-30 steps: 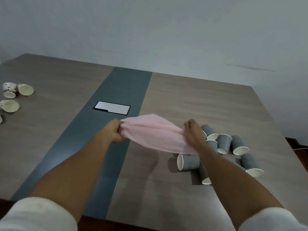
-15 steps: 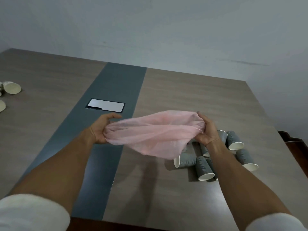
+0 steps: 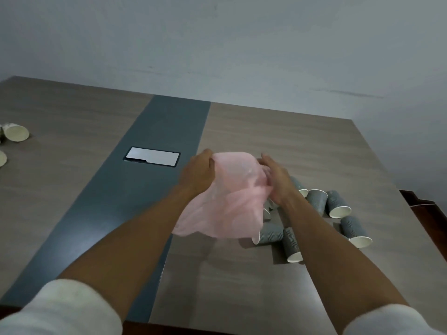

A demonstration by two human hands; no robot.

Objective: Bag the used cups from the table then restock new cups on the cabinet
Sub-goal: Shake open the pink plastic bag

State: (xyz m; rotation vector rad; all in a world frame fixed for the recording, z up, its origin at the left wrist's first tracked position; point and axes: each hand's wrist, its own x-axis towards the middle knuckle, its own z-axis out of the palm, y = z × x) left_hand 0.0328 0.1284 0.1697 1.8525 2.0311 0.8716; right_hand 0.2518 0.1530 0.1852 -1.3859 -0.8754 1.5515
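Observation:
A thin pink plastic bag (image 3: 232,201) hangs in the air over the table (image 3: 278,141), held between both hands. My left hand (image 3: 199,172) grips its upper left edge. My right hand (image 3: 275,180) holds the upper right edge, fingers partly inside the folds. Under and to the right of the bag lie several grey wavy-patterned paper cups (image 3: 338,206) on their sides, white insides showing; some are hidden by the bag and my right forearm.
Two or three pale cups (image 3: 17,132) lie at the far left edge of the table. A shiny rectangular cover plate (image 3: 152,157) sits in the dark centre strip (image 3: 135,201). A dark wooden piece (image 3: 420,206) shows beyond the table's right edge.
My hands have come closer together and shifted right, bunching the bag so that it now hangs down rather than stretching wide between them.

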